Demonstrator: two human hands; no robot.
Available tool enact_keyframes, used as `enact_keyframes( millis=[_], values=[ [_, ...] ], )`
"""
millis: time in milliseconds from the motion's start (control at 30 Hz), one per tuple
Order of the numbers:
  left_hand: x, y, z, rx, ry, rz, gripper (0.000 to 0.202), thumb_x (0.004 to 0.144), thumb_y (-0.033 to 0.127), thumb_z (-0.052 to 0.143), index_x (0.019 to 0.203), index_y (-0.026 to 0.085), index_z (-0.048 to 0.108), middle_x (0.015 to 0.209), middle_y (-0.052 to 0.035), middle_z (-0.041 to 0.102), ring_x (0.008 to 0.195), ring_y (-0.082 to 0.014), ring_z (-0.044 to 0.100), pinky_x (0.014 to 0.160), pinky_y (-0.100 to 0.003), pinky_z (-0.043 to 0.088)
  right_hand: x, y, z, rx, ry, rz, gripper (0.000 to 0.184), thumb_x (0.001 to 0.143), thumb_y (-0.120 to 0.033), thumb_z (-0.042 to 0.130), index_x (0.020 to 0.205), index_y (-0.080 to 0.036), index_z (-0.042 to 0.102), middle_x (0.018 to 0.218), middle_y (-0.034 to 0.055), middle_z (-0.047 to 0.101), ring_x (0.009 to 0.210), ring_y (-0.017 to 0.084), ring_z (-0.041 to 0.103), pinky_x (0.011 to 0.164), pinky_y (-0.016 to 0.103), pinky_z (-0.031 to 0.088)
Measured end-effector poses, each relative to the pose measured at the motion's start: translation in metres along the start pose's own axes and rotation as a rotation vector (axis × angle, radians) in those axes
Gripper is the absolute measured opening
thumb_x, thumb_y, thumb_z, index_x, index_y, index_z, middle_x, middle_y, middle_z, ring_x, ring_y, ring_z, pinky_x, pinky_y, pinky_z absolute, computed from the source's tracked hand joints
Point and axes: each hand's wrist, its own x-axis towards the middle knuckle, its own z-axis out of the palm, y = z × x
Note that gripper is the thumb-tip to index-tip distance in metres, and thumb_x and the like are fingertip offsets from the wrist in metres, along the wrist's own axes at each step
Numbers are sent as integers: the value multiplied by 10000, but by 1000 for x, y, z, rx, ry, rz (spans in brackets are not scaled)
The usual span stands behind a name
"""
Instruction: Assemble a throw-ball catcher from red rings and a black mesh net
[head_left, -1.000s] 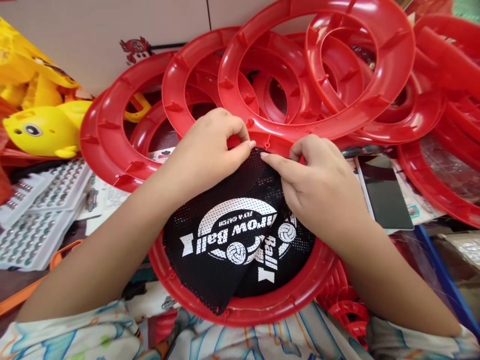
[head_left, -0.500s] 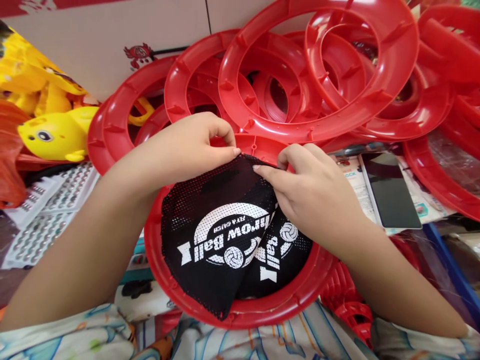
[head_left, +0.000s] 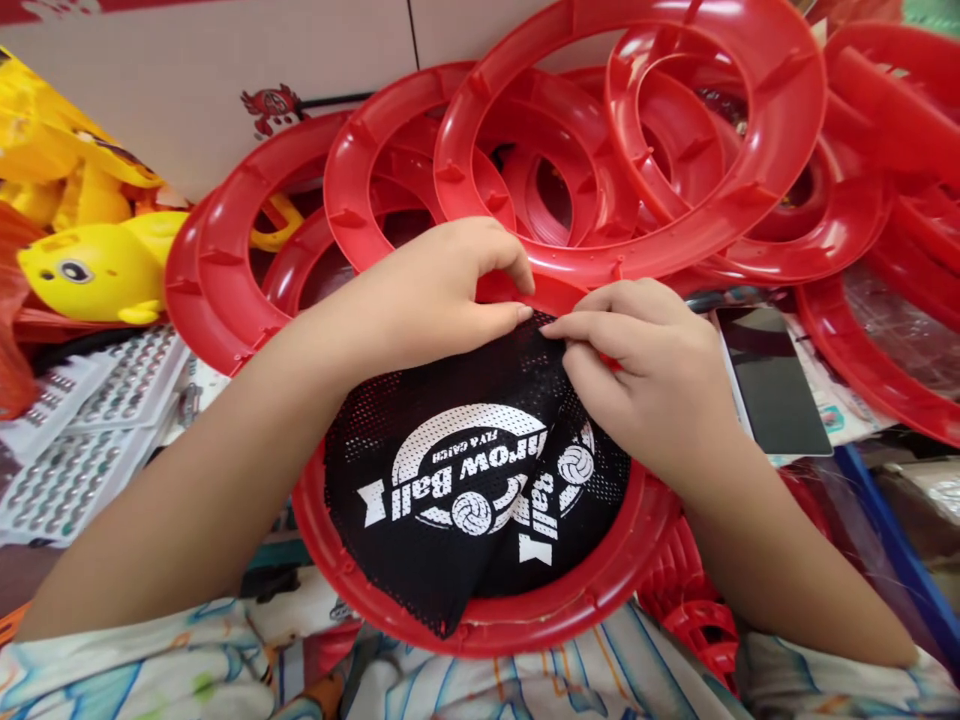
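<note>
A black mesh net (head_left: 442, 400) printed with white "Throw Ball" lettering lies folded inside a red plastic ring (head_left: 525, 637) in front of my body. My left hand (head_left: 457, 285) pinches the far edge of the net between thumb and fingertips. Close beside it, my right hand (head_left: 637, 365) has its thumb and index finger on the same edge, a little to the right. The net's near corner hangs over the ring's front rim. My hands cover most of the ring's far rim.
Several loose red rings (head_left: 390, 160) are heaped behind the work. A yellow toy (head_left: 97, 270) and white trays of small shiny balls (head_left: 67, 480) are at the left. To the right lies a phone (head_left: 780, 385) on printed sheets, near a blue edge (head_left: 892, 530).
Both hands have shifted right along the net's far edge, the left hand moving closer to the right one. The view has moved slightly.
</note>
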Motion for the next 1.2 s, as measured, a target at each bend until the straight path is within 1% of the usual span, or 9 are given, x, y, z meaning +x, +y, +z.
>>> enact_keyframes(
  millis=[100, 200, 433, 533, 733, 833, 900, 1067, 1200],
  values=[
    [-2, 0, 2, -31, 28, -44, 134, 789, 294, 594, 753, 198, 680, 938, -21, 688, 944, -213, 640, 854, -342, 494, 1, -2, 0, -18, 7, -28, 248, 893, -104, 510, 918, -89, 756, 849, 89, 669, 803, 205, 564, 792, 352, 487],
    [-5, 0, 5, -59, 93, -78, 133, 793, 277, 587, 730, 185, 660, 918, -26, 688, 925, -206, 640, 818, -334, 489, 2, -3, 1, -59, 27, -40, 260, 903, -111, 502, 933, -83, 758, 856, 91, 670, 823, 215, 542, 822, 362, 477],
    [-11, -1, 15, -7, 154, -96, 136, 820, 275, 551, 743, 173, 595, 913, -49, 649, 908, -196, 606, 825, -341, 468, 3, -1, 6, -100, 31, -73, 274, 913, -122, 490, 941, -107, 762, 860, 82, 666, 809, 220, 499, 796, 365, 462],
    [-11, -3, 16, -12, 157, -90, 105, 806, 254, 544, 747, 177, 584, 905, -39, 639, 909, -192, 597, 833, -340, 468, 4, 0, 8, -96, 24, -87, 284, 932, -144, 481, 931, -102, 762, 858, 86, 661, 803, 214, 485, 789, 357, 458],
    [-12, -6, 15, -52, 146, -73, 108, 786, 239, 554, 699, 187, 591, 908, -22, 647, 986, -201, 603, 878, -339, 473, 3, 0, 8, -111, 12, -138, 287, 949, -156, 472, 922, -108, 754, 857, 89, 655, 800, 202, 473, 777, 351, 447],
    [-13, -5, 14, -64, 161, -78, 88, 763, 220, 568, 694, 183, 607, 953, -23, 657, 998, -196, 608, 890, -331, 477, 3, 0, 7, -97, -18, -162, 292, 956, -160, 462, 915, -104, 745, 870, 92, 654, 788, 191, 479, 791, 356, 447],
    [-13, -4, 14, -70, 160, -85, 85, 755, 217, 570, 693, 180, 614, 961, -27, 663, 995, -196, 612, 879, -323, 481, 3, 0, 6, -93, -38, -150, 302, 962, -169, 449, 930, -107, 742, 875, 91, 652, 795, 191, 486, 805, 359, 448],
    [-10, 0, 15, -3, 156, -141, 109, 756, 238, 547, 674, 184, 595, 869, -34, 655, 907, -201, 606, 814, -335, 479, 5, -1, 6, -160, -77, -62, 326, 962, -177, 417, 957, -139, 740, 899, 93, 656, 863, 226, 512, 812, 382, 458],
    [-9, 2, 14, 24, 171, -192, 85, 745, 213, 543, 671, 192, 577, 855, -37, 653, 853, -193, 595, 775, -334, 470, -2, -11, -8, -161, -54, -6, 269, 923, -137, 468, 995, -117, 726, 916, 105, 660, 879, 241, 553, 830, 388, 475]
  ],
)
